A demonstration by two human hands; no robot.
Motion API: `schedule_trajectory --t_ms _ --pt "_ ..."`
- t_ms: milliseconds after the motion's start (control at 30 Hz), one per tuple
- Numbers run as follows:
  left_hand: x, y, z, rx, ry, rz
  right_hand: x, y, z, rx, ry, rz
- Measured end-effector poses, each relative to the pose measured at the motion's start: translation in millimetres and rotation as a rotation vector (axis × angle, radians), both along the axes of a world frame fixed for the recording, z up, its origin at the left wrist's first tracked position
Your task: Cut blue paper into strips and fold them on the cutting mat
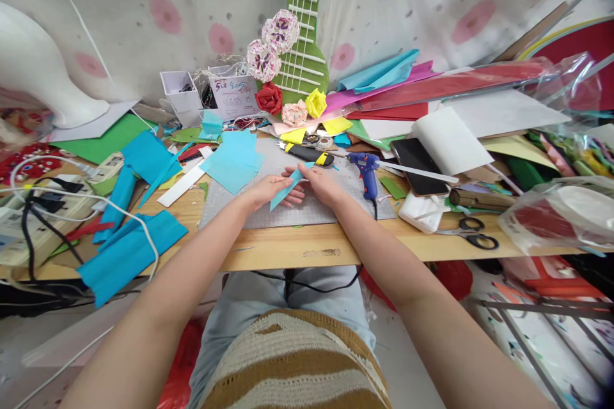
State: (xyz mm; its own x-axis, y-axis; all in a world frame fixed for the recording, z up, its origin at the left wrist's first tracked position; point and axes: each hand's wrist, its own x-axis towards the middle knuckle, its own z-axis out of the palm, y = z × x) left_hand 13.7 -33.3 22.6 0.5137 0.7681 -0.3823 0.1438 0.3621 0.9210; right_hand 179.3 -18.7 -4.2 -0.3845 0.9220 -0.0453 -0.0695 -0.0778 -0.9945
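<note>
A narrow piece of light blue crepe paper point(288, 189) slants between my hands above the grey cutting mat point(249, 214). My left hand point(269, 192) pinches its left side. With the fingers of my right hand point(320, 184) I grip its upper end; some fingertips are hidden behind the paper. Just beyond the hands lies a black and yellow utility knife point(309, 154). A blue glue gun point(367, 174) rests to the right of my right hand. Square light blue sheets point(233, 160) lie to the left of my hands.
Darker blue crepe paper point(137, 246) overhangs the left table edge near a power strip point(29, 223) with trailing cables. Scissors point(472, 233), a black phone point(418, 166) and a white box point(421, 212) sit on the right. Behind stands a green guitar-shaped piece point(307, 67) with paper flowers point(281, 30).
</note>
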Motion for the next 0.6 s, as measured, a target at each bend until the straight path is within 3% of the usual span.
schedule_trajectory --t_ms 233,400,600 --pt "-5 0 -6.1 -0.038 -0.053 -0.036 3 0 1.2 0.008 0.031 -0.066" --pt "-7 -1 -8.1 -0.031 -0.081 0.003 0 -2 2.9 -0.011 0.032 0.005" --pt "-13 -3 -0.4 -0.062 -0.074 -0.116 2 1 1.2 -0.02 0.014 -0.034"
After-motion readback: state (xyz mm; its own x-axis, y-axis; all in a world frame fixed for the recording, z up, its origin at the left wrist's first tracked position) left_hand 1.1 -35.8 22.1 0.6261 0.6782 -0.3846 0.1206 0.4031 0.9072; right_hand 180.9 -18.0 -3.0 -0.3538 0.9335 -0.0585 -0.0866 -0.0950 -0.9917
